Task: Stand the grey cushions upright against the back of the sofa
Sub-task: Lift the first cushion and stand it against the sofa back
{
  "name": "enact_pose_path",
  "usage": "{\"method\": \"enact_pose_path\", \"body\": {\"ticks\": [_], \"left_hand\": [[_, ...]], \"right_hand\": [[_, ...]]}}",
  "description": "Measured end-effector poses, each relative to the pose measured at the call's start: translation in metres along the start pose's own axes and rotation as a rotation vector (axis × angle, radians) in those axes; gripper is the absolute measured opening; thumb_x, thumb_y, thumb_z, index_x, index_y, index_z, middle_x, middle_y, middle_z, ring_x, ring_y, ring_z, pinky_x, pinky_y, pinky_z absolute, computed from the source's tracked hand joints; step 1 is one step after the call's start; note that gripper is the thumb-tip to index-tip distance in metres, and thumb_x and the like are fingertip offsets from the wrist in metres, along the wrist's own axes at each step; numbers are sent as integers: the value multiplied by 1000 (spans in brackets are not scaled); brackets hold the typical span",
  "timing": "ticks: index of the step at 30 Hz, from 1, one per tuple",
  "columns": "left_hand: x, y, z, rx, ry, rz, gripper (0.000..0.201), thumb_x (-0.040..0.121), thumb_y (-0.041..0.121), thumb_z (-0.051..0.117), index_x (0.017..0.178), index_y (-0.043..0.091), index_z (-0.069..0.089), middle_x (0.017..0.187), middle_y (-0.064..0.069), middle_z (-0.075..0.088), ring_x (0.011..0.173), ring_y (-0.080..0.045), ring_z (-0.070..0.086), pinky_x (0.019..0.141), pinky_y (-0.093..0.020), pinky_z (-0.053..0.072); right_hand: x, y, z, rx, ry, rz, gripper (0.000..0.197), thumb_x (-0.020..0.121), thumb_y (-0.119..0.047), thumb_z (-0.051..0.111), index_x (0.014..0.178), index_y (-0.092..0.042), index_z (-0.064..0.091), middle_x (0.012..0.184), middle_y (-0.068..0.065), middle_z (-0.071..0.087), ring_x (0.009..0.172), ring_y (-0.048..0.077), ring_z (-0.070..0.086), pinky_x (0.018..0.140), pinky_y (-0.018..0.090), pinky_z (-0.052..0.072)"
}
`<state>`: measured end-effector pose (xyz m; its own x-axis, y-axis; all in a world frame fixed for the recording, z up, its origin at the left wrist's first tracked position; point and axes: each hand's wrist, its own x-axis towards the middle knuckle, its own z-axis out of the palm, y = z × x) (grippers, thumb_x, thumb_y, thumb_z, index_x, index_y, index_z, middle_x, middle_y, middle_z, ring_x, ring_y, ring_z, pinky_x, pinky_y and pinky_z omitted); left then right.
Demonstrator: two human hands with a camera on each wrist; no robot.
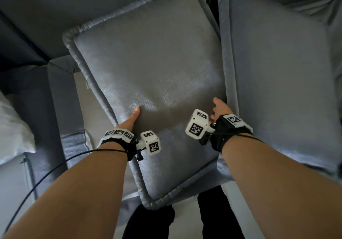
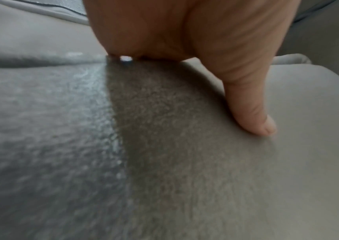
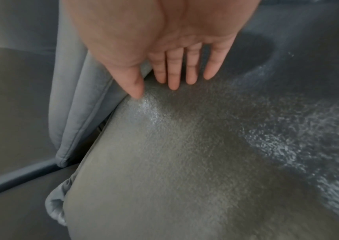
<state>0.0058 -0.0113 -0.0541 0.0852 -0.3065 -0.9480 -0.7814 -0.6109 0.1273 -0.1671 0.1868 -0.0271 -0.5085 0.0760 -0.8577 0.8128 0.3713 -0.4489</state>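
A large grey cushion (image 1: 148, 63) (image 2: 164, 162) (image 3: 164, 162) fills the middle, its far end toward the sofa back (image 1: 74, 7) and its near corner hanging past the seat's front edge. My left hand (image 1: 132, 118) (image 2: 185, 32) holds its left edge, thumb (image 2: 252, 113) pressed on the face, fingers hidden behind the edge. My right hand (image 1: 219, 107) (image 3: 174, 56) lies with straight fingers on the cushion's right edge. A second grey cushion (image 1: 277, 81) (image 3: 78, 105) sits right beside it, touching it.
The grey sofa seat (image 1: 61, 100) shows to the left of the cushion. A white cloth (image 1: 11, 127) lies at the far left. My legs in dark trousers (image 1: 151, 224) stand on a pale floor against the sofa's front.
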Motion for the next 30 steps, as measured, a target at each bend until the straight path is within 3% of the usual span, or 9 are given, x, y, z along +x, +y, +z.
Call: {"method": "enact_pose_path", "body": {"ticks": [4,7,10,13,16,20,25,28,30], "left_hand": [[22,6,-4,-54,23,71,127,6,73,83,115,12,61,102,-12,73,82,-38,73,78,-49,57],[-30,19,0,-30,46,183,95,37,65,86,109,8,62,106,-13,71,94,-35,69,91,-45,54],[-80,34,2,51,49,322,87,59,58,81,124,6,58,123,-12,65,99,-28,63,92,-36,50],[-115,38,4,73,59,424,78,64,52,81,125,8,59,122,-10,66,100,-28,64,92,-36,52],[-132,50,19,128,42,469,70,68,43,81,125,8,59,122,-13,66,108,-31,64,95,-38,52],[-223,78,1,126,88,660,65,72,33,80,127,7,56,127,-13,63,114,-30,61,98,-35,50],[-248,92,-9,247,139,759,61,74,26,80,126,6,55,127,-12,62,115,-29,60,95,-32,49],[-280,104,-24,358,185,847,61,73,24,80,126,6,55,124,-10,63,112,-29,62,97,-36,51],[-299,109,-33,440,235,899,58,73,22,80,123,7,55,117,-10,65,106,-29,64,94,-38,53]], "right_hand": [[-13,-9,-7,19,-19,-12,61,100,-39,37,149,-4,28,155,17,29,142,33,32,111,43,32],[-38,-25,-5,84,-96,-5,54,103,-31,31,149,-3,25,156,13,28,143,28,31,109,34,33],[-65,-47,-2,127,-138,-21,36,103,-26,30,132,-12,44,126,1,49,123,18,50,89,22,48],[-97,-60,-3,146,-110,-85,44,102,-27,35,143,-11,38,144,2,45,133,19,44,96,31,40],[-102,-71,4,133,-125,-58,45,103,-25,35,145,-7,35,150,6,42,135,22,43,91,33,37],[-173,-122,-9,78,-234,-166,49,103,-27,34,147,-7,32,152,8,39,138,24,38,84,32,34],[-178,-110,-12,27,-265,-127,48,103,-24,32,149,-14,29,155,9,32,140,28,36,102,39,37],[-198,-115,-11,122,-306,-104,54,100,-31,40,150,-14,27,154,9,33,135,31,42,71,38,46],[-214,-125,-10,155,-337,-118,56,100,-32,40,151,-13,24,155,8,31,135,31,42,68,36,44]]}}
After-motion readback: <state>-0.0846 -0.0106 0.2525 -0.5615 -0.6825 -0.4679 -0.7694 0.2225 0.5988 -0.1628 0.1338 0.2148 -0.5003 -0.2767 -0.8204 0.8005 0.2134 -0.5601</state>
